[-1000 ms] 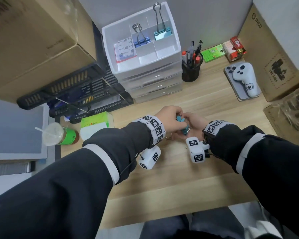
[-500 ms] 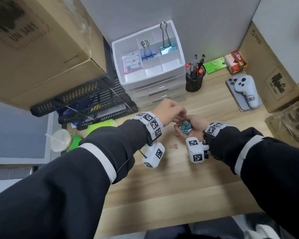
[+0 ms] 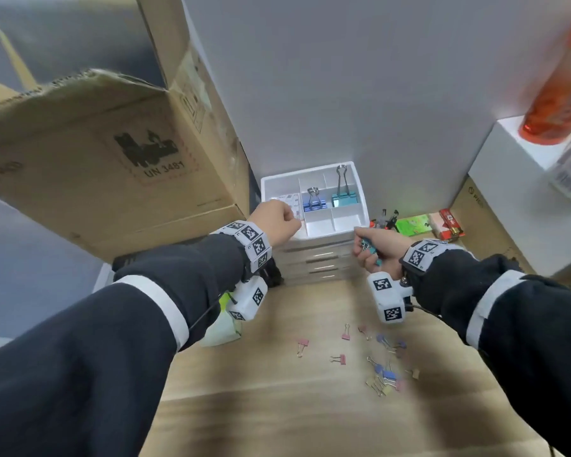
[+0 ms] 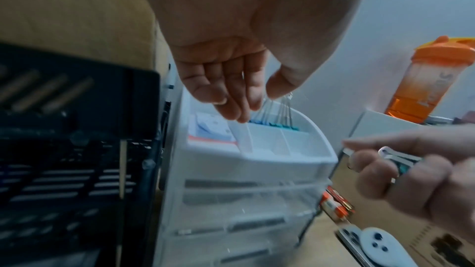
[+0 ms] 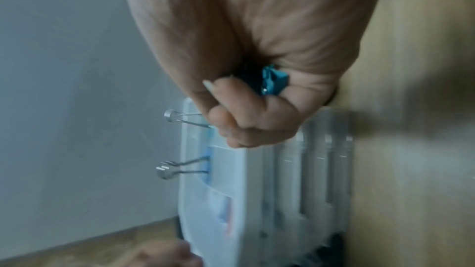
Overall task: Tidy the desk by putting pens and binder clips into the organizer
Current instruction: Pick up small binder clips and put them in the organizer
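The white drawer organizer [image 3: 323, 237] [image 4: 257, 165] [image 5: 231, 170] stands against the wall. A blue binder clip [image 3: 314, 201] and a larger teal binder clip [image 3: 343, 196] stand upright in its top tray. My left hand [image 3: 279, 222] [image 4: 252, 107] hovers over the tray's left front, fingers hanging loosely, nothing in them. My right hand [image 3: 368, 247] [image 5: 244, 109] is at the tray's right front corner and grips a bunch of teal binder clips [image 3: 370, 249] [image 5: 273, 82] [image 4: 403, 166] in its fist. Several small loose clips [image 3: 381, 371] lie on the desk below.
A big cardboard box [image 3: 112, 159] and black stacked trays [image 4: 64, 149] crowd the organizer's left. Pens [image 3: 388, 217] stick up behind my right hand. An orange bottle [image 3: 561, 94] stands on a white shelf at right. A phone with a controller [image 4: 372, 243] lies on the desk.
Both hands rose from the desk and parted. The left went to the tray's left front, the right to its right corner with the teal clips. The head view tilted upward.
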